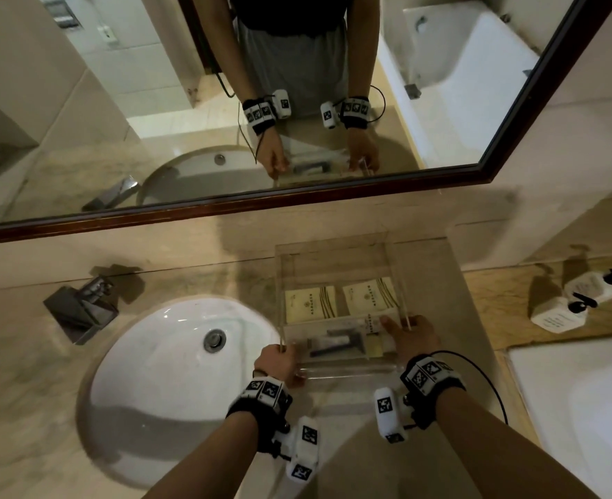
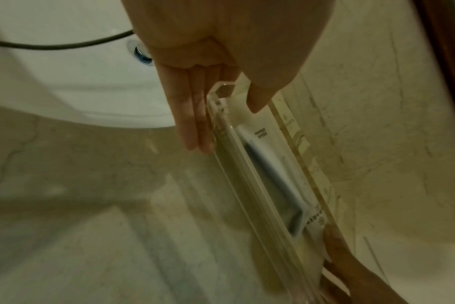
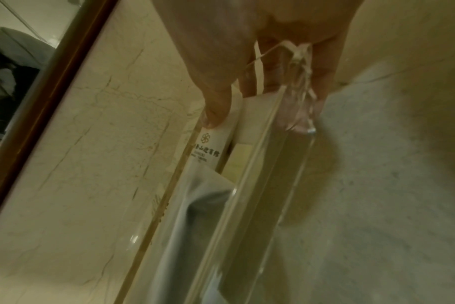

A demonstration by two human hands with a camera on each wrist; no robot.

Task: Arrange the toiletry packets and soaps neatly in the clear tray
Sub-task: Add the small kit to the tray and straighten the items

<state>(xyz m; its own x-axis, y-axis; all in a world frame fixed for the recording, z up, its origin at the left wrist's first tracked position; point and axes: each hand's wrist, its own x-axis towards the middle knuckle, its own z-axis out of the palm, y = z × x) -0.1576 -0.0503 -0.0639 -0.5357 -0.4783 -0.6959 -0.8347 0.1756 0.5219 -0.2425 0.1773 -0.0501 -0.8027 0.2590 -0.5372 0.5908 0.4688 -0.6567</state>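
Packets (image 1: 337, 302) lie inside the clear tray (image 1: 333, 253) at frame centre, right of the sink (image 1: 175, 383); white bottles (image 1: 581, 300) stand far right. Left hand (image 1: 279, 363) and right hand (image 1: 414, 336) pinch its near corners.

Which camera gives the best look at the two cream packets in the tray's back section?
The head view: both cream packets lie flat, side by side, in the clear tray, their printed faces fully visible. The left wrist view shows only a thin edge-on strip of them beyond the divider. The right wrist view shows barely a sliver, too blurred to tell.
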